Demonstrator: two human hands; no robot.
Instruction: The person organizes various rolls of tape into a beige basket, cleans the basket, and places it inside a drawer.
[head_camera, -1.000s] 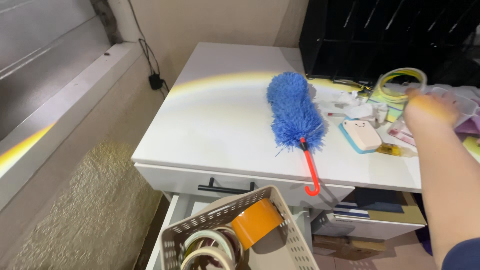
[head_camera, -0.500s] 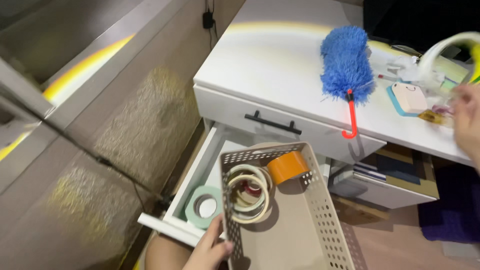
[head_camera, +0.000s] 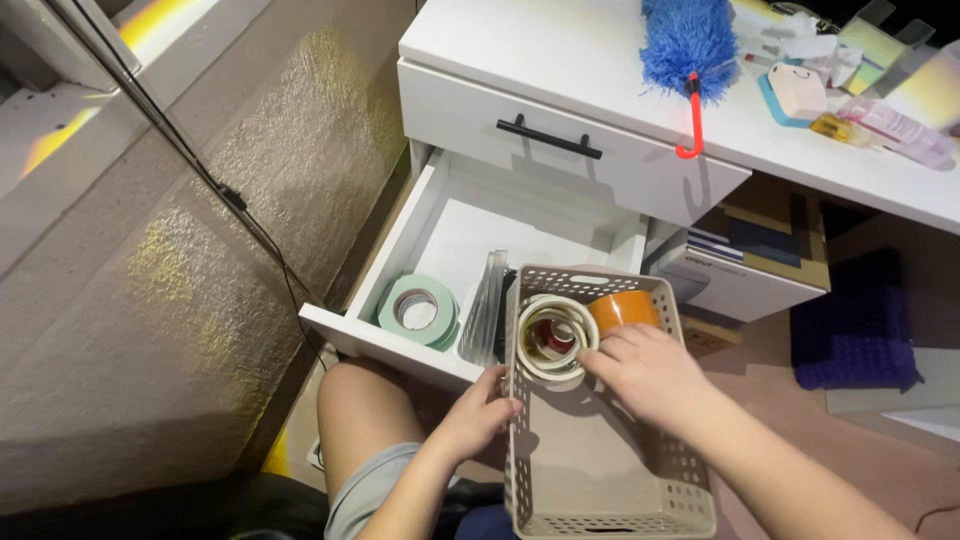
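right hand (head_camera: 645, 372) sits fingers-spread on the tape rolls (head_camera: 553, 338) at its 10 o'clock inside the beige basket (head_camera: 600, 470), left hand (head_camera: 480, 410) pinching its rim.

— Where did the basket (head_camera: 600, 490) sit?

— In front of the open drawer (head_camera: 470, 215), over the person's lap. Inside it, at the far end, the stacked tape rolls (head_camera: 553, 337) lay left of another tape roll (head_camera: 622, 310). The left hand (head_camera: 478, 410) was on its left wall, the right hand (head_camera: 645, 372) inside, just behind the rolls.

— And in the drawer?

— A tape roll (head_camera: 418, 308) lay at its front, left of the basket. Above, on the desk (head_camera: 560, 50), a duster (head_camera: 688, 40) lay with its handle over the edge.
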